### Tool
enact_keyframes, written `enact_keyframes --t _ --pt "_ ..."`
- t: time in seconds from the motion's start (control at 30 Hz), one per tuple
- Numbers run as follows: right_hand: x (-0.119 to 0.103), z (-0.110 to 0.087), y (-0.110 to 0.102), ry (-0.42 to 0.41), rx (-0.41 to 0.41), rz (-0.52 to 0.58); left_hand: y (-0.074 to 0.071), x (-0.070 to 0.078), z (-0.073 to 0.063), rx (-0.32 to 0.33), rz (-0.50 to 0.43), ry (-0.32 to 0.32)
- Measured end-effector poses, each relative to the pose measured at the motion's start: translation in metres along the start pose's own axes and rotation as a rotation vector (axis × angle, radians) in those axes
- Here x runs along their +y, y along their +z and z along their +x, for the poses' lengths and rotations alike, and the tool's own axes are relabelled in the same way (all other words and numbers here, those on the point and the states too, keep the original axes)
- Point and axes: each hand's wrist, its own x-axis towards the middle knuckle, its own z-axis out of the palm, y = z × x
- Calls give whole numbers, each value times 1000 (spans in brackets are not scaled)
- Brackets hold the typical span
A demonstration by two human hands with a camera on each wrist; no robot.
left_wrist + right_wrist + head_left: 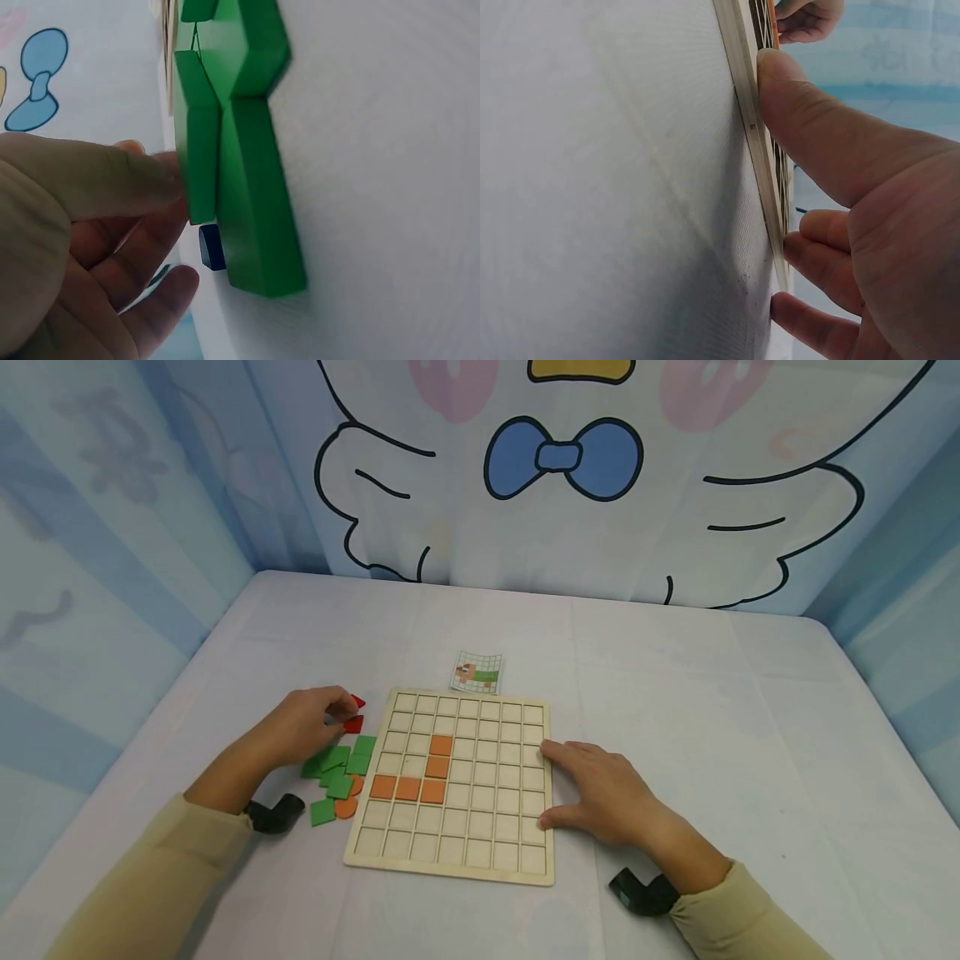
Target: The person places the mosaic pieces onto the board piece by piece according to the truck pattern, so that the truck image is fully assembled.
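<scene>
- Grid board (461, 772), head view: lying flat on the white table (690, 710), with five orange squares (407, 788) set in cells, three in a row and two more up the column at that row's right end.
- Head view, left of the board: red pieces (353, 725) just beside the left edge; green pieces (336, 757) and orange round pieces (346, 809) loosely gathered nearer the wearer.
- Head view, far side: small picture card (477, 672) at the board's far edge, printed with a gridded drawing.
- Head view, hands: left hand (303, 724) bent over the red pieces, fingertips right at them; cannot tell a pinch from a mere touch. Right hand (607, 789) spread, grasping nothing, thumb and fingertips resting against the board's right edge.
- Left wrist view: green pieces close up, overlapping, thick-sided and smooth; thumb and index finger drawn together behind one, contact hidden. Small dark blue item (212, 248) beside them, mostly covered.
- Right wrist view: thumb and fingers extended along the board's thin edge, not wrapped round.
- Handling, as a judgement: board probably light, stiff, wooden, best steadied by opposite rims and kept level. Pieces probably light, rigid, slightly slippery, hardly fragile; best pinched by the side edges.
</scene>
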Motion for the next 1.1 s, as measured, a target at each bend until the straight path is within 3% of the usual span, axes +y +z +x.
enact_keyframes --t 1.1 --pt "0 0 0 -9 7 -3 -1 13 8 -10 91 -22"
